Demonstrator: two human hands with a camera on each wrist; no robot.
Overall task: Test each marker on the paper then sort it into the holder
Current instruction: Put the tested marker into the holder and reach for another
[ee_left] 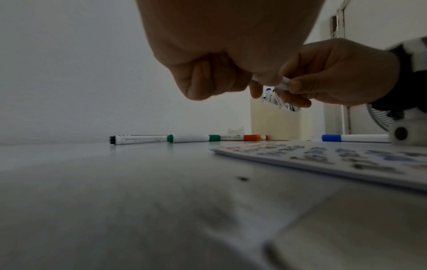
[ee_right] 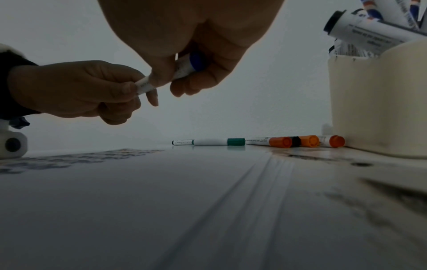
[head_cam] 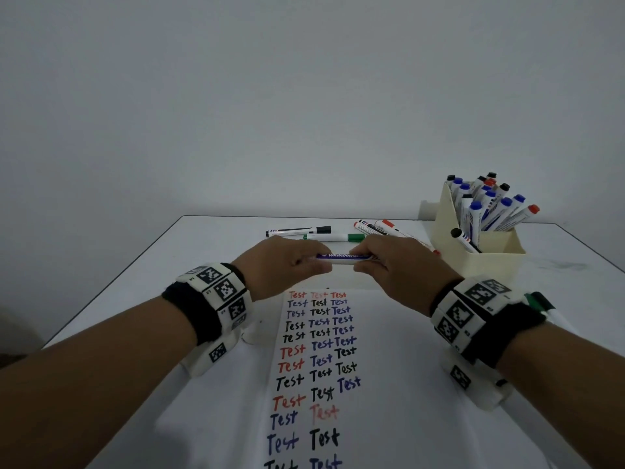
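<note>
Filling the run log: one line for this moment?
left hand: grips marker | right hand: grips same marker | above paper | holder: part filled

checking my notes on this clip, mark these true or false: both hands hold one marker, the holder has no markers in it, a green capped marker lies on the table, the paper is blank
1. Both hands hold one marker. True: the left hand and right hand each grip an end of the blue marker.
2. The holder has no markers in it. False: the holder holds many markers.
3. A green capped marker lies on the table. True: the green marker lies beyond the hands.
4. The paper is blank. False: the paper bears rows of "Test".
</note>
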